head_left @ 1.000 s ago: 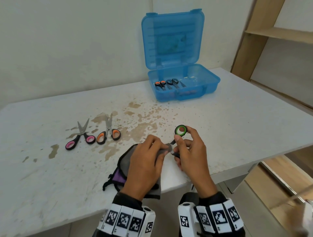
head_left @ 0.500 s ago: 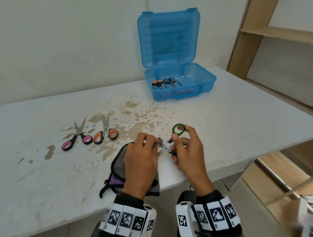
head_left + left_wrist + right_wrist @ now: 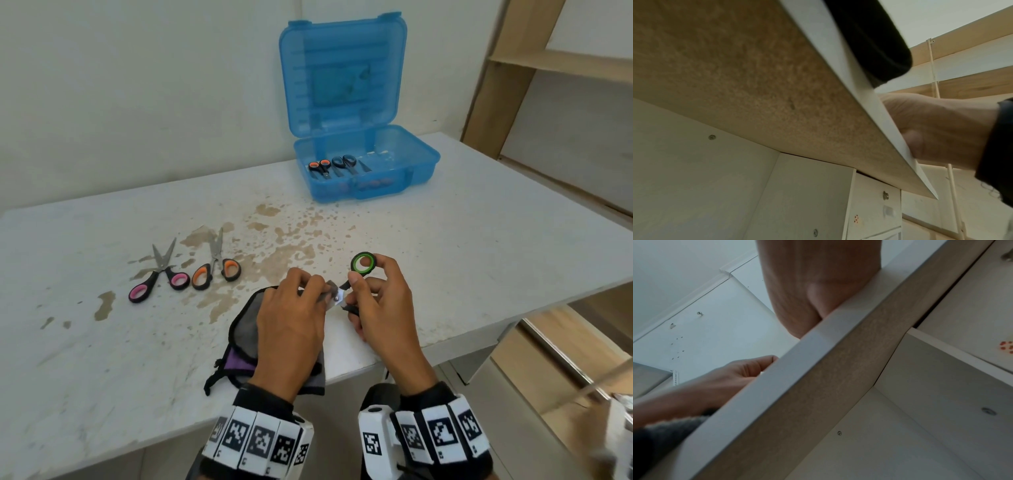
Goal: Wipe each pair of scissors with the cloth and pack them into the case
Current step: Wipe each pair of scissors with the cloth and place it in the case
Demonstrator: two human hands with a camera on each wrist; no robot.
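Note:
My right hand holds the green-handled scissors above the table's front edge, thumb by the pivot and one finger behind the green ring. My left hand pinches a fold of the grey cloth round the blade; only a short shiny piece by the pivot shows. The rest of the cloth lies under that hand and hangs over the edge. The blue case stands open at the back with two pairs inside, orange-handled scissors and dark blue scissors. Both wrist views look up from below the tabletop.
On the stained white table, left of my hands, lie pink-handled scissors and another orange-handled pair, blades pointing away. A wooden shelf unit stands at the right, past the table's end.
My left hand with the cloth has slid a little along the blade, away from the pivot, baring the shiny metal there. The right hand keeps its hold on the green scissors.

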